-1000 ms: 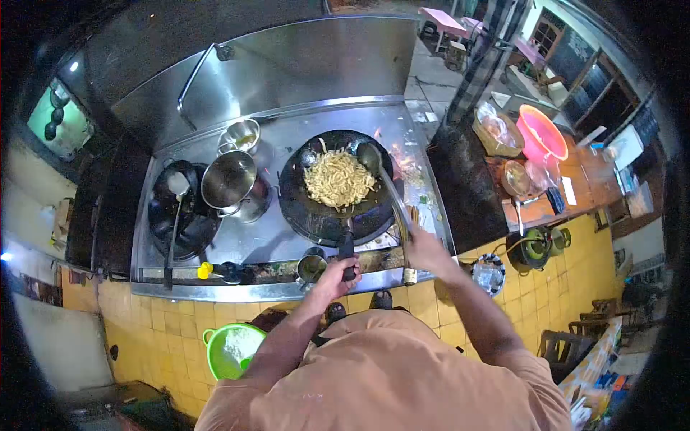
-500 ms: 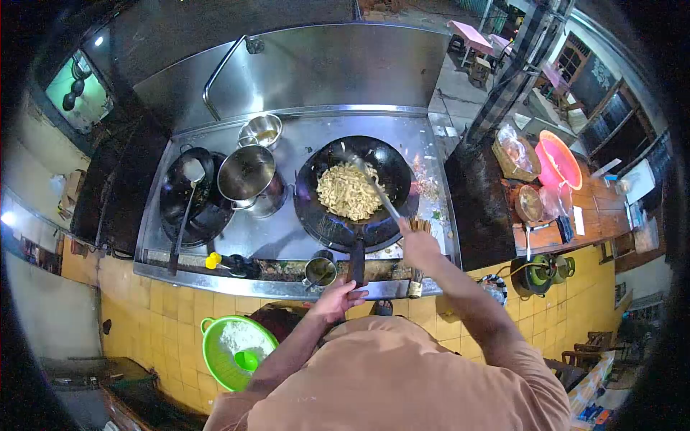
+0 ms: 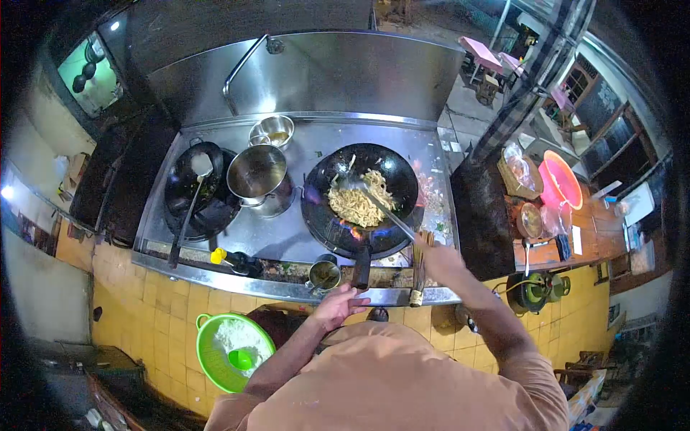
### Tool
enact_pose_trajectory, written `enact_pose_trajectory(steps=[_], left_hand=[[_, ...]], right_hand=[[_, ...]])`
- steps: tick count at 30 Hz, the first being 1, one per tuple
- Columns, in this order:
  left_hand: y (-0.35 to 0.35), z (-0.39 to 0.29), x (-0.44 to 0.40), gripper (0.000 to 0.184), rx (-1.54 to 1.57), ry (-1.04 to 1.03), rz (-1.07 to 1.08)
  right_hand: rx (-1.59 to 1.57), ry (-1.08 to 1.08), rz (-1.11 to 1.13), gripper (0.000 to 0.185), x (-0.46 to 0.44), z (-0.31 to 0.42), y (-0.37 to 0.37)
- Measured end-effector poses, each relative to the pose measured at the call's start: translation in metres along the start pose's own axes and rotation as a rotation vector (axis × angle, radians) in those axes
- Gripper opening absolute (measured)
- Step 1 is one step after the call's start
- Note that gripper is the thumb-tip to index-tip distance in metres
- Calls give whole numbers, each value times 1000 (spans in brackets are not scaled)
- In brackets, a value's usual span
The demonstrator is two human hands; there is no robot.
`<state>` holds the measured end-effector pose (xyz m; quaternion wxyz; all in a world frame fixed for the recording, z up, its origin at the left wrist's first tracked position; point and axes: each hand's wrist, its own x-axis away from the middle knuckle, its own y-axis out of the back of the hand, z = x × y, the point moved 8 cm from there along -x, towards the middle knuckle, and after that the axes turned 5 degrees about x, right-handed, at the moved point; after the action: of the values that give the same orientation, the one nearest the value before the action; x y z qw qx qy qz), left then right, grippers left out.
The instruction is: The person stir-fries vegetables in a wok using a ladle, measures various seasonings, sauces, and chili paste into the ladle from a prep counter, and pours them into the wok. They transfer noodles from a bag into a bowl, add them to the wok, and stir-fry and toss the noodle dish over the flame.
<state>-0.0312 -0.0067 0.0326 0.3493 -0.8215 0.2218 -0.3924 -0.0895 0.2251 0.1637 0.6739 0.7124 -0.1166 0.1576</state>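
Pale noodle-like food [image 3: 359, 201] lies in a black wok [image 3: 392, 169] on the steel stove, with flames showing near the wok's front. My right hand [image 3: 442, 262] grips the handle of a metal ladle [image 3: 388, 212], whose head is in the food. Close to the end of the wok's dark handle [image 3: 361, 269] is my left hand [image 3: 341, 306], palm up with its fingers apart, not wrapped round it. A small metal cup [image 3: 324, 274] stands left of the handle, and a bundle of sticks [image 3: 419, 276] is beside my right hand.
Left of the wok stand a steel pot [image 3: 256, 174], a metal bowl [image 3: 277, 129], a second black wok [image 3: 188, 219] with a ladle, and a yellow-capped bottle [image 3: 241, 263]. A green basket [image 3: 208, 352] sits lower left. A pink basin [image 3: 559, 181] rests on the wooden table [image 3: 604, 233].
The ladle has moved from the wok's right side into the food, shifting it. My left hand has let go of the wok handle and opened. The view has shifted.
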Motion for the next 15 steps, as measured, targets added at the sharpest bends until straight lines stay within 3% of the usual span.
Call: enact_pose_trajectory(steps=[2, 3, 4, 6, 7, 10, 12, 14, 15], left_hand=[[1, 1, -1, 34, 101, -27, 75], [0, 0, 1, 31, 90, -20, 42], [3, 2, 0, 31, 95, -29, 40], [9, 7, -5, 29, 114, -14, 42], [7, 6, -5, 29, 118, -27, 41], [1, -1, -9, 30, 116, -44, 31], [1, -1, -13, 29, 174, -37, 8], [7, 3, -21, 29, 212, -30, -24], [6, 3, -28, 30, 284, -19, 7]], right_hand=[[-26, 8, 27, 62, 25, -27, 26], [-138, 81, -164, 59, 25, -43, 25], [-133, 91, -165, 59, 13, -40, 9], [-134, -67, -287, 56, -8, -47, -5], [-144, -156, -291, 53, -11, -31, 2], [-172, -66, -206, 54, -16, -18, -18], [-351, 44, -189, 57, 14, -30, 8], [-674, -54, -33, 58, 29, -63, 5], [-506, -79, -120, 55, 34, -57, 13]])
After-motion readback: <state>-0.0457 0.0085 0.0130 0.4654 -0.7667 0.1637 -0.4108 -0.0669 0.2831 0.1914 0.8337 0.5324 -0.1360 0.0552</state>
